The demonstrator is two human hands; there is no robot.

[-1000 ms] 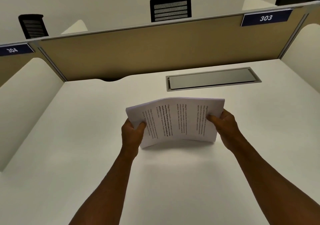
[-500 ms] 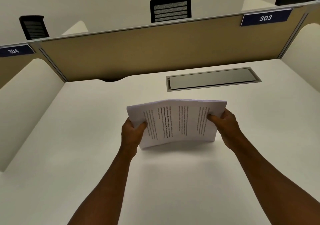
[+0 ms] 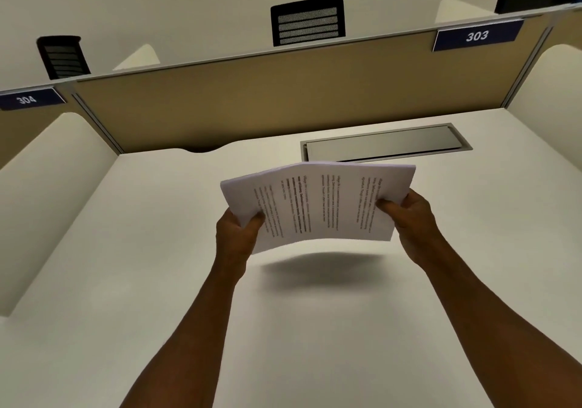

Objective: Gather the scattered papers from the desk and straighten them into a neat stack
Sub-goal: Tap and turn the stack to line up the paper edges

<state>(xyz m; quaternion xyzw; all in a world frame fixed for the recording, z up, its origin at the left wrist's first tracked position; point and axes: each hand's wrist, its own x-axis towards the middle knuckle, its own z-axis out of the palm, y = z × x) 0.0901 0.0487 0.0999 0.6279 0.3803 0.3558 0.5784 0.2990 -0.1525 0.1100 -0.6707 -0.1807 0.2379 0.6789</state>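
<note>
A stack of white printed papers (image 3: 318, 203) hangs in the air above the middle of the white desk (image 3: 126, 266), bowed slightly upward, with its shadow on the desk below. My left hand (image 3: 236, 237) grips the stack's left edge, thumb on top. My right hand (image 3: 409, 222) grips the right edge the same way. The sheets' edges look roughly lined up. No loose papers lie on the desk.
A grey metal cable hatch (image 3: 384, 143) is set into the desk behind the papers. A tan partition (image 3: 252, 102) closes the back, with white side dividers (image 3: 47, 193) left and right. Black chair backs (image 3: 307, 20) show beyond it.
The paper stack, which stood with its lower edge on the desk, is now lifted clear of it, and both hands have risen with it.
</note>
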